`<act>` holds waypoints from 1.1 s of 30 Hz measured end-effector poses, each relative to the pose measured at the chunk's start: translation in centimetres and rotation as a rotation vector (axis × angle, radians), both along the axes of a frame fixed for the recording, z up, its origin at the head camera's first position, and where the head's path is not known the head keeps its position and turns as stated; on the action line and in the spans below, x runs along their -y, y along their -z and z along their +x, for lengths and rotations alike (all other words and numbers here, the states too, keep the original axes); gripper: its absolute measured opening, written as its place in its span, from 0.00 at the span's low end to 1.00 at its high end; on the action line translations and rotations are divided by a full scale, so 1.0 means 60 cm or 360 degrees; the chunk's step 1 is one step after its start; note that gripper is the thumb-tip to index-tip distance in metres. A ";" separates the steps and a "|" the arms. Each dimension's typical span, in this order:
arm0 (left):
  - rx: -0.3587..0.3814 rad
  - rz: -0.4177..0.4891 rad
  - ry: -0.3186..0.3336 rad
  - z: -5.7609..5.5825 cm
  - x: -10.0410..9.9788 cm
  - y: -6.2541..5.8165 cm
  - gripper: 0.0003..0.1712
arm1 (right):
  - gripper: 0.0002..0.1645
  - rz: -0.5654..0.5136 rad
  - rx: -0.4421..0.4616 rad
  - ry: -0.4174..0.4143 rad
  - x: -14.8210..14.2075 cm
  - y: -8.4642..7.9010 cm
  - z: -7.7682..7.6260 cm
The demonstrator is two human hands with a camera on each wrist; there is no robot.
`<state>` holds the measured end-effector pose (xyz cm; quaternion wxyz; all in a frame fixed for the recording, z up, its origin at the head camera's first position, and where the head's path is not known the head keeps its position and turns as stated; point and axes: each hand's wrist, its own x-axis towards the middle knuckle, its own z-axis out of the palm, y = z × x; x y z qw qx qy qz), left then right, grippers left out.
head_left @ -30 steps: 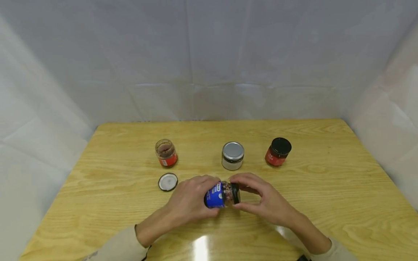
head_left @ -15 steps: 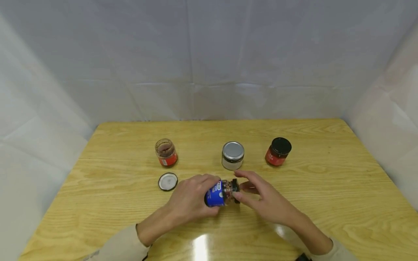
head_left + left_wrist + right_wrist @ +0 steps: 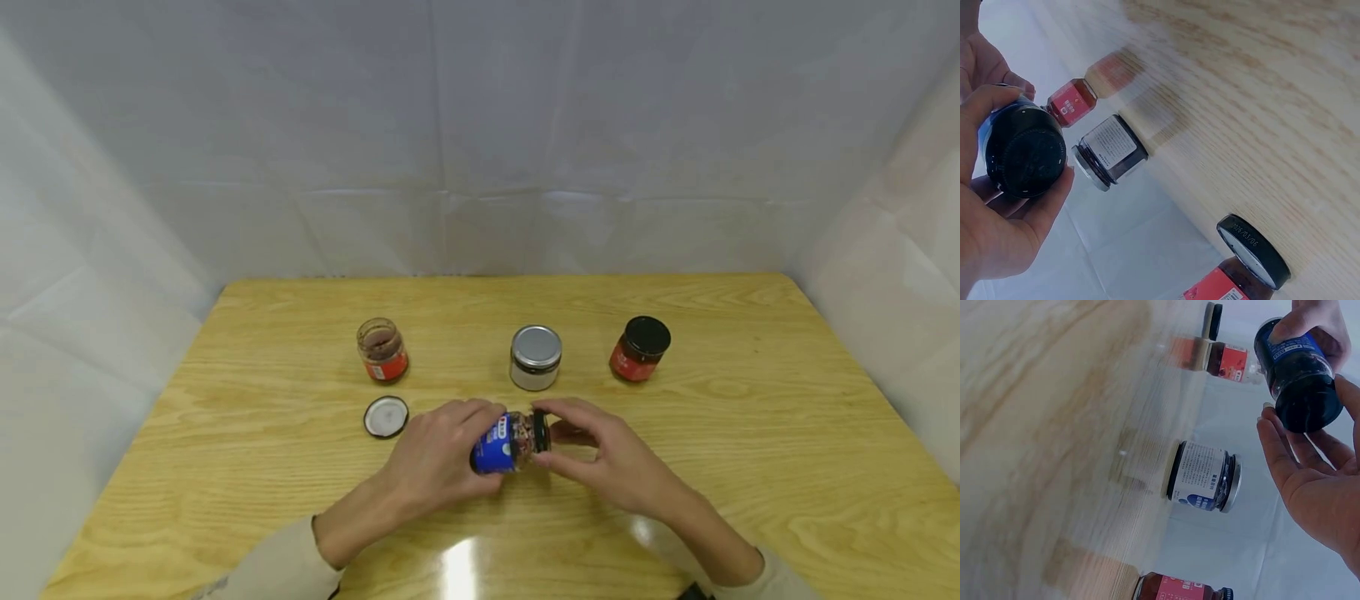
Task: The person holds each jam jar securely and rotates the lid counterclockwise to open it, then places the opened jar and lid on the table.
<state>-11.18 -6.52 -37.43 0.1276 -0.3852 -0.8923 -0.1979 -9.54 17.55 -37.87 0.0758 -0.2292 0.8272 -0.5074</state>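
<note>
A glass jar with a blue label (image 3: 492,448) lies tilted on its side in the air above the table, its dark base (image 3: 1029,156) facing the left wrist camera. My left hand (image 3: 441,454) grips it around the labelled body. At its other end is a black lid (image 3: 1309,407), which my right hand (image 3: 626,467) pinches between thumb and fingers. Dark bits show through the glass between label and lid. Whether the lid is loose I cannot tell.
Behind the hands stand an open jar with a red label (image 3: 385,363), a silver-lidded jar (image 3: 535,358) and a black-lidded red jar (image 3: 637,350). A loose lid (image 3: 386,417) lies inside-up on the wooden table (image 3: 247,467), left of my left hand. White sheeting (image 3: 480,150) surrounds the table.
My right thumb and fingers shifted on the lid: half a second ago they were spread further up it, and now they pinch its edges again. The left hand kept its grip.
</note>
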 end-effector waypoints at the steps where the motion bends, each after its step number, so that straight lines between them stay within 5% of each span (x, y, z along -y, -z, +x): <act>1: 0.0003 0.0005 0.0002 0.000 0.000 0.000 0.36 | 0.33 -0.0003 -0.0027 -0.0014 0.000 0.000 0.000; 12: 0.0003 0.0043 -0.0007 0.003 0.000 0.005 0.36 | 0.34 -0.0024 -0.0185 -0.0146 -0.001 -0.005 -0.001; 23: 0.0084 0.0113 -0.0036 0.005 -0.001 0.003 0.35 | 0.32 0.0136 0.0112 0.0085 0.002 -0.017 -0.003; 33: 0.0031 0.0123 -0.0024 0.005 -0.003 0.003 0.34 | 0.32 0.0075 -0.0071 -0.0019 0.001 -0.017 -0.003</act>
